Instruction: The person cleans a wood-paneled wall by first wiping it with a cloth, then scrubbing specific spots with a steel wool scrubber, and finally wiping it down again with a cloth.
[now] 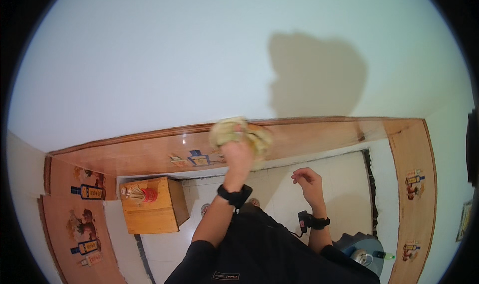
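Observation:
My left hand [239, 153] grips a crumpled yellowish cloth [226, 132], blurred by motion. The cloth lies against the brown moulding [303, 120] and the upper part of the wood-look wall panel [318, 136] in front of me. Below the cloth, a printed picture of a bottle [199, 158] shows on the panel. My right hand [308, 179] hangs in the air over the floor, fingers loosely curled, with nothing seen in it. Each wrist bears a black band; the right one carries a small black device [305, 221] with a cable.
At the left, a wooden cabinet [149, 218] bears a red container [149, 195] and a bundle of pale sticks or similar things. A round dark table [374, 243] at the lower right holds a metal kettle or pot [361, 257] and a small bottle [389, 256].

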`<act>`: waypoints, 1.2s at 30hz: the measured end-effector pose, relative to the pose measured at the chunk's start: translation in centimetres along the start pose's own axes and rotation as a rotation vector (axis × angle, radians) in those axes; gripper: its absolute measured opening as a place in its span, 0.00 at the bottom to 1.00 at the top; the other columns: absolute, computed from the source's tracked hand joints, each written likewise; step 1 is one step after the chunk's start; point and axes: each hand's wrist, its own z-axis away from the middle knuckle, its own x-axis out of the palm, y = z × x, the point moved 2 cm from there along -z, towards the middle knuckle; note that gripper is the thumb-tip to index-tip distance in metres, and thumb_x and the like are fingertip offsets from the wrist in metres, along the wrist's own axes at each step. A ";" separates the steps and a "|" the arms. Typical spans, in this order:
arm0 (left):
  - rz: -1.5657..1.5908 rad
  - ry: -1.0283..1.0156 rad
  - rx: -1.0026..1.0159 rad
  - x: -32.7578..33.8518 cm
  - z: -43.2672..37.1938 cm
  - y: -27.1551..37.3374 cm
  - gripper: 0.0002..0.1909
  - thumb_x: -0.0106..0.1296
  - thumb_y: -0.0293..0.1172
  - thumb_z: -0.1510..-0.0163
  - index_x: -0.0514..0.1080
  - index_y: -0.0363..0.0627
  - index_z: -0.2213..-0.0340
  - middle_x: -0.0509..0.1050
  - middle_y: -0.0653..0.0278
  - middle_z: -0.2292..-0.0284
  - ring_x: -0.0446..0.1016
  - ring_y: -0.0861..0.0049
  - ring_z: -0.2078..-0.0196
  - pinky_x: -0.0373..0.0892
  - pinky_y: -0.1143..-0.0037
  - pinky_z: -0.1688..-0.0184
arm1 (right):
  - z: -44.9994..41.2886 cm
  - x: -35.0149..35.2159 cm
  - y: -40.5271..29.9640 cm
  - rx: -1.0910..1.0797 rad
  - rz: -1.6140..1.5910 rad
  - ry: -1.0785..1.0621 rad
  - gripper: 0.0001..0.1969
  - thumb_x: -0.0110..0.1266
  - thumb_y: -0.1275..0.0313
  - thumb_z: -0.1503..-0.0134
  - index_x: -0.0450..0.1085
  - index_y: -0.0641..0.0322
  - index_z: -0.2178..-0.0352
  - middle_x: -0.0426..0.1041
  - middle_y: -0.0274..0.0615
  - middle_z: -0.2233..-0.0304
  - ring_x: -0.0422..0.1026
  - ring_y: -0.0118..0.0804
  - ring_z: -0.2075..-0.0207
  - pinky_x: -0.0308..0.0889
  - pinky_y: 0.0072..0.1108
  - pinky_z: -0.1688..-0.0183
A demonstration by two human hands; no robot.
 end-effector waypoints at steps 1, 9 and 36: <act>-0.003 0.016 -0.003 -0.6 0.0 -0.2 0.19 0.42 0.38 0.36 0.72 0.31 0.61 0.75 0.48 0.68 0.74 0.59 0.67 0.67 0.66 0.63 | -0.1 0.3 -0.4 -0.005 0.005 -0.015 0.05 0.49 0.82 0.44 0.71 0.69 0.66 0.75 0.40 0.70 0.73 0.29 0.68 0.70 0.20 0.63; -0.184 0.331 -0.079 -12.5 -3.7 -14.5 0.17 0.39 0.31 0.38 0.71 0.26 0.70 0.72 0.57 0.76 0.68 0.67 0.73 0.67 0.67 0.66 | 0.5 -1.0 0.1 -0.009 0.050 0.053 0.05 0.50 0.83 0.46 0.71 0.70 0.67 0.75 0.41 0.71 0.73 0.29 0.69 0.69 0.19 0.63; -0.278 -0.235 0.169 -5.3 -1.9 -3.1 0.06 0.50 0.24 0.49 0.73 0.31 0.74 0.74 0.47 0.77 0.74 0.55 0.73 0.70 0.64 0.67 | 0.6 1.5 0.3 0.009 0.205 -0.238 0.07 0.50 0.81 0.45 0.72 0.69 0.65 0.76 0.41 0.70 0.74 0.30 0.66 0.69 0.20 0.61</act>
